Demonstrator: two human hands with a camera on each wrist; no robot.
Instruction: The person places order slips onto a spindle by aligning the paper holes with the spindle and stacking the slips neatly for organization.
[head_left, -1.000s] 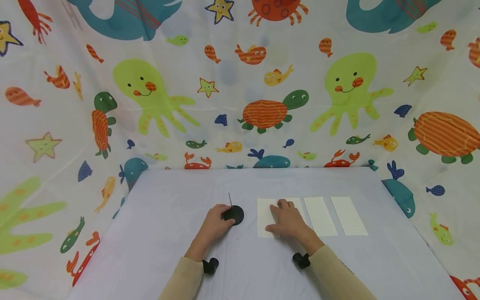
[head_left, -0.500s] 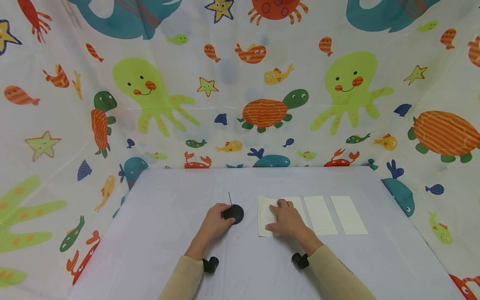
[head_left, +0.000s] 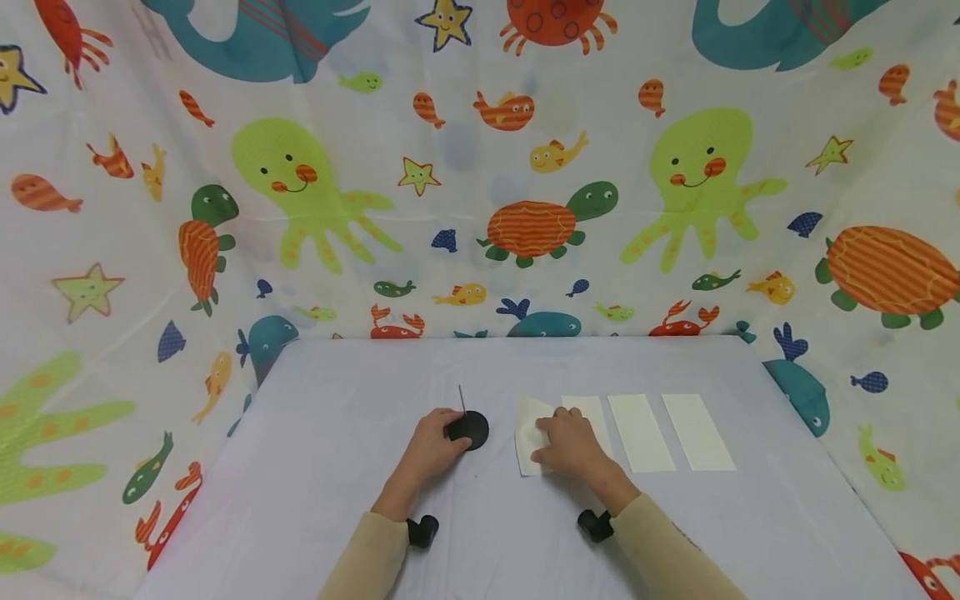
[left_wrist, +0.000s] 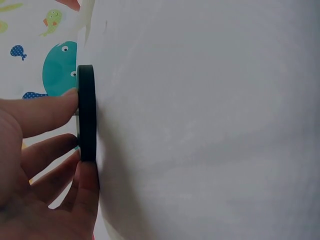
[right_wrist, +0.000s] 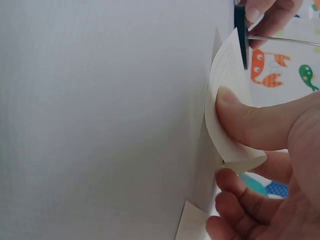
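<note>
A receipt spike with a round black base (head_left: pixel 472 431) and a thin upright metal pin (head_left: pixel 461 398) stands on the white-covered table. My left hand (head_left: pixel 432 442) holds it by the base; in the left wrist view the thumb lies on top of the disc (left_wrist: pixel 87 112) and other fingers are at its rim. To its right, my right hand (head_left: pixel 573 443) pinches the leftmost cream paper slip (head_left: pixel 528 417), thumb on its upper face. That slip bends into a curve (right_wrist: pixel 226 70) in the right wrist view, its edge lifted. The pin carries no paper.
Three more slips lie flat in a row rightward: one partly behind my right hand (head_left: pixel 598 421), then a middle slip (head_left: pixel 641 433) and a far-right slip (head_left: pixel 699 433). A sea-animal print curtain (head_left: pixel 450 250) hangs behind the table (head_left: pixel 360 367).
The leftmost slip has gone from flat to curled, and my right hand has shifted slightly left with it. My left hand and the receipt spike have stayed put.
</note>
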